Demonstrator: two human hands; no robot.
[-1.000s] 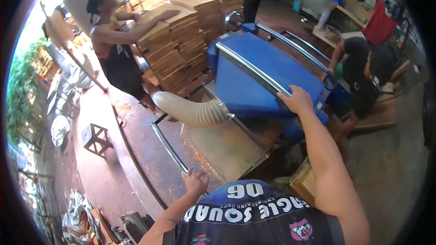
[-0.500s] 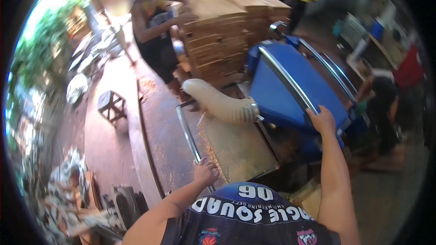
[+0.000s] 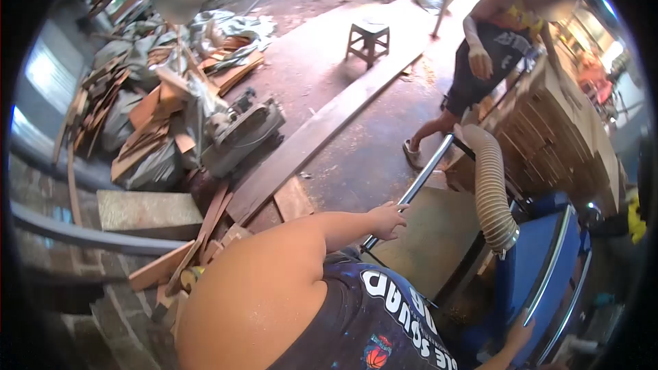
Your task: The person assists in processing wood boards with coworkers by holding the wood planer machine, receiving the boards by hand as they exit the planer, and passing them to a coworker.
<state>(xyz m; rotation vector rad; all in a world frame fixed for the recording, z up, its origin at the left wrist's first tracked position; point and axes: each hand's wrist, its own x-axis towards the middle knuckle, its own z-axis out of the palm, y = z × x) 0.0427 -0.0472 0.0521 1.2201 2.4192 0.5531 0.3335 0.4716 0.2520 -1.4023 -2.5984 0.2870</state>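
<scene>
My left hand point(image 3: 389, 220) is closed around a shiny metal rail point(image 3: 426, 170) that slopes up and away from me. At lower right, my right hand point(image 3: 519, 334) grips the chrome bar point(image 3: 552, 260) along the blue machine cover point(image 3: 534, 250); its fingers are partly hidden. A ribbed beige hose point(image 3: 492, 188) curves from the cover towards the rail's far end. Between the rail and the cover lies a flat, dull panel point(image 3: 428, 233).
A person point(image 3: 504, 41) stands beside a tall stack of wooden boards point(image 3: 548, 123). A long plank point(image 3: 322, 127) crosses the floor near a small stool point(image 3: 369, 40). Scrap wood and sacks point(image 3: 154, 109) pile up at left, next to a dusty machine part point(image 3: 243, 133).
My view has swung left, bringing the scrap pile into sight. Both my hands stay on their metal bars. The person by the stack has lowered one arm from the boards.
</scene>
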